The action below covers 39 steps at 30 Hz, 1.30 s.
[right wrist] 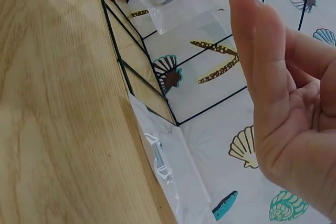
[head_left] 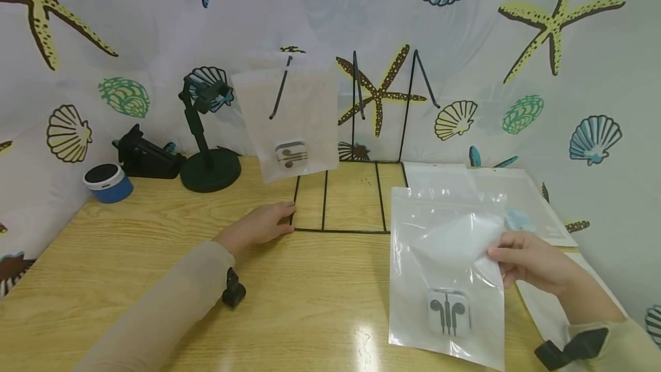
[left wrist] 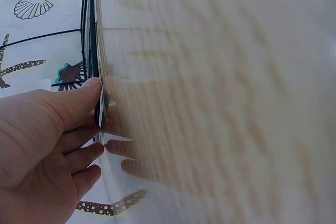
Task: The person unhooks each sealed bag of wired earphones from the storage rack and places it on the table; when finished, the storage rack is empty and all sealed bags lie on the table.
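My right hand (head_left: 532, 260) pinches the right edge of a zip bag (head_left: 444, 245), holding it upright above the table. Low inside that bag shows a flat white case with earphones (head_left: 448, 313). In the right wrist view, thumb and fingertips (right wrist: 270, 30) meet at the bag's edge. A black wire display rack (head_left: 356, 231) with upright hooks stands at the middle back. My left hand (head_left: 260, 224) grips its front left corner between thumb and fingers, seen close in the left wrist view. From the rack's left hook hangs another zip bag (head_left: 294, 113), also with cased earphones (head_left: 291, 155).
Left of the rack stand a dark round-based stand (head_left: 210, 171), a black holder (head_left: 150, 154) and a blue-and-white cylinder (head_left: 108, 182). More flat bags (head_left: 537, 205) lie at the right on the wooden table (head_left: 289, 309). A shell-patterned cloth (head_left: 310, 10) hangs behind.
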Tool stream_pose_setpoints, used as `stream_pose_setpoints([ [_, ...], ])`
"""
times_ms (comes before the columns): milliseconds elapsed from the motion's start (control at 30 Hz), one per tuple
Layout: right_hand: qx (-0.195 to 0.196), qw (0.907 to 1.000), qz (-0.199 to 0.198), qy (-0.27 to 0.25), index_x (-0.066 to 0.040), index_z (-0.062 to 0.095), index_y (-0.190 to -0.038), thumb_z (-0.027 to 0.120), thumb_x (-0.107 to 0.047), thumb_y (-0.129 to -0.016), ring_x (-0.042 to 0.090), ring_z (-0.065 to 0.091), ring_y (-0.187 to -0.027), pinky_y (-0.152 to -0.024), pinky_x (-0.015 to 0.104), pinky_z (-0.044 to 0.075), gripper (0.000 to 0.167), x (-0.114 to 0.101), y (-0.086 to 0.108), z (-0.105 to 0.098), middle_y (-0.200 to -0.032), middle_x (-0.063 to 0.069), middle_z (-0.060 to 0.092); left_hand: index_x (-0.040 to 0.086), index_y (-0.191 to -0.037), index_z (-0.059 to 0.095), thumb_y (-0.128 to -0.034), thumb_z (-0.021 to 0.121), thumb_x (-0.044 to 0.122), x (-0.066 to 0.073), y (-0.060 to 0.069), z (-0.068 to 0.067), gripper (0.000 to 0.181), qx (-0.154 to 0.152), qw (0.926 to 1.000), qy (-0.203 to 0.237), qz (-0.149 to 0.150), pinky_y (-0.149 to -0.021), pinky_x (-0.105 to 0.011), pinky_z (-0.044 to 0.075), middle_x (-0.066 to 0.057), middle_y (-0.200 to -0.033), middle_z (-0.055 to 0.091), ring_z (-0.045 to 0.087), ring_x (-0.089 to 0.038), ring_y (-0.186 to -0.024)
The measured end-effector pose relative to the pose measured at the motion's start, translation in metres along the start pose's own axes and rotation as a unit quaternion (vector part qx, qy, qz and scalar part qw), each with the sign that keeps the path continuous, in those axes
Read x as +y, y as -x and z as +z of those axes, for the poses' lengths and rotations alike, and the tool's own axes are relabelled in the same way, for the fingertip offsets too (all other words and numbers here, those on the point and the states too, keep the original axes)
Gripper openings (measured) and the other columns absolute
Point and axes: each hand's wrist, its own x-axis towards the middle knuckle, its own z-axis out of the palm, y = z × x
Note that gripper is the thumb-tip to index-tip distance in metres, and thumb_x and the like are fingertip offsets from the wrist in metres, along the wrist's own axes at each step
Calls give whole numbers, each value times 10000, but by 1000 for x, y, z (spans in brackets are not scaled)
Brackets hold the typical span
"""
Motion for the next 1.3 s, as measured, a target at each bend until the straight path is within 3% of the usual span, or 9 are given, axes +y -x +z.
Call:
stream_pose_setpoints([
  [267,-222,9975,497,-457,-50,648,-982,327,40,-980,126,659,-725,-628,242,540,334,13,13,-12,-832,62,687,-71,-1379,354,-939,553,179,3,1,-2,543,-40,10000,17,-57,-1043,-458,271,-218,-1428,311,291,-357,-1300],
  [533,-82,9949,1007,-54,-42,643,-1053,346,27,-977,162,664,-729,-615,277,546,315,22,25,-21,-883,118,685,-66,-1385,344,-941,551,188,3,0,-2,552,-100,9999,21,-93,-1048,-456,264,-210,-1432,307,283,-351,-1306],
  [800,160,9856,1680,133,-36,667,-1021,373,-51,-986,167,667,-685,-611,297,550,296,28,36,-26,-878,142,686,-65,-1384,346,-937,556,187,1,0,-1,554,-80,9999,44,-69,-1044,-461,268,-212,-1432,307,286,-353,-1304],
  [1067,561,9678,2061,1328,-13,603,-841,451,-119,-972,165,637,-580,-540,355,550,227,35,48,-29,-664,71,640,-53,-1393,337,-935,560,191,-1,-2,0,565,-60,9999,82,-38,-1046,-458,267,-201,-1439,299,275,-346,-1311],
  [1300,413,9604,2158,1714,162,495,-762,468,-130,-968,154,622,-533,-487,306,534,358,39,54,-31,-617,103,636,-61,-1386,346,-934,561,183,-1,-1,-1,557,-22,10000,62,53,-1045,-461,267,-211,-1430,310,282,-352,-1306],
])
